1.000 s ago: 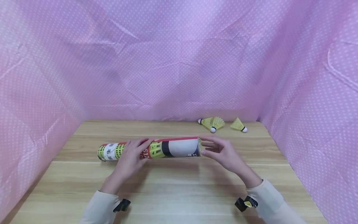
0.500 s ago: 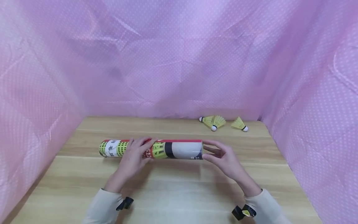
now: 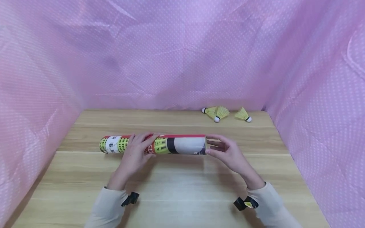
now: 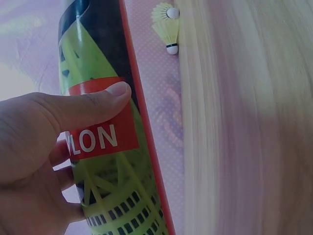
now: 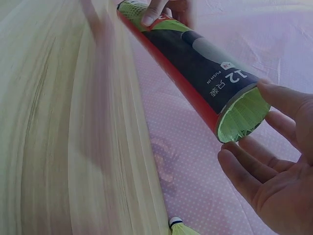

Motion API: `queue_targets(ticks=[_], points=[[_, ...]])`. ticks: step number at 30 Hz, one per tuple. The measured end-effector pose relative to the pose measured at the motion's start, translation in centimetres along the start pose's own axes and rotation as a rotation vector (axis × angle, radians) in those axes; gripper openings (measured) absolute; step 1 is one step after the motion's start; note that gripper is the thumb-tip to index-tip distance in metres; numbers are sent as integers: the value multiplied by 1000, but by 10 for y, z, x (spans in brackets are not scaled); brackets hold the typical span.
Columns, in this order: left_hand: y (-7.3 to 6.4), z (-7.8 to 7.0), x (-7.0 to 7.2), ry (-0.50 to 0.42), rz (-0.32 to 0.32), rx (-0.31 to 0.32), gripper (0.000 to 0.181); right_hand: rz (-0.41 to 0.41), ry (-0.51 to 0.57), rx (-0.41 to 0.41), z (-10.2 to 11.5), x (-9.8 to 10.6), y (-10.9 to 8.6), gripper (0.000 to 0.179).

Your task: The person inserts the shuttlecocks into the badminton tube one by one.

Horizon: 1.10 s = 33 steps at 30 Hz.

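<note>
A printed shuttlecock tube point(image 3: 188, 145) lies sideways across the middle of the head view, above its shadow on the table. My left hand point(image 3: 135, 156) grips it left of its middle, thumb point(image 4: 105, 105) over the red label in the left wrist view. At the tube's right end my right hand point(image 3: 228, 153) has its thumb and fingertips spread around the rim. The right wrist view looks into the uncapped mouth point(image 5: 244, 115), where pale yellow-green shuttlecock skirts show. Most of the tube's contents are hidden by its wall.
Two overlapping yellow shuttlecocks point(image 3: 221, 112) and a separate shuttlecock point(image 3: 242, 114) lie at the back right of the wooden table point(image 3: 176, 183). Pink dotted cloth point(image 3: 182, 63) walls the back and both sides. A small black device point(image 3: 130, 199) sits at each cuff.
The tube's right end has turned slightly, so the tube lies level and its mouth shows less. Both hands keep their places on it. The head view has tilted a little.
</note>
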<state>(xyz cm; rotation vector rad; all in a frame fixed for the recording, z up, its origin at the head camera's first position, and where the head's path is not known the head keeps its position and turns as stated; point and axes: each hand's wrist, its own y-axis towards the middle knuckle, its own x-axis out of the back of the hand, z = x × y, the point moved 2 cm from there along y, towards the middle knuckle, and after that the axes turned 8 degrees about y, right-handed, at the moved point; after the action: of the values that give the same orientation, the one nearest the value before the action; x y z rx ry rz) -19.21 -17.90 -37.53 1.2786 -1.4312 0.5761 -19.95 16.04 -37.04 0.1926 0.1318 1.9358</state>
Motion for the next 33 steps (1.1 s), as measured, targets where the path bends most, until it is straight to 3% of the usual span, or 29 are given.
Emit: queue_targets(ticks=[9, 15, 22, 28, 33], points=[[-5, -3, 1, 2, -4, -32, 86, 3, -62, 18, 1, 1, -7, 50], [-5, 0, 2, -5, 11, -8, 87, 55, -114, 8, 1, 5, 3, 49], [-8, 4, -3, -45, 26, 12, 88, 93, -73, -6, 2, 18, 18, 47], [-12, 8, -5, -48, 28, 20, 87, 36, -84, -5, -18, 41, 36, 43], [-14, 11, -1, -68, 35, 36, 86, -66, -121, -29, -40, 58, 57, 43]])
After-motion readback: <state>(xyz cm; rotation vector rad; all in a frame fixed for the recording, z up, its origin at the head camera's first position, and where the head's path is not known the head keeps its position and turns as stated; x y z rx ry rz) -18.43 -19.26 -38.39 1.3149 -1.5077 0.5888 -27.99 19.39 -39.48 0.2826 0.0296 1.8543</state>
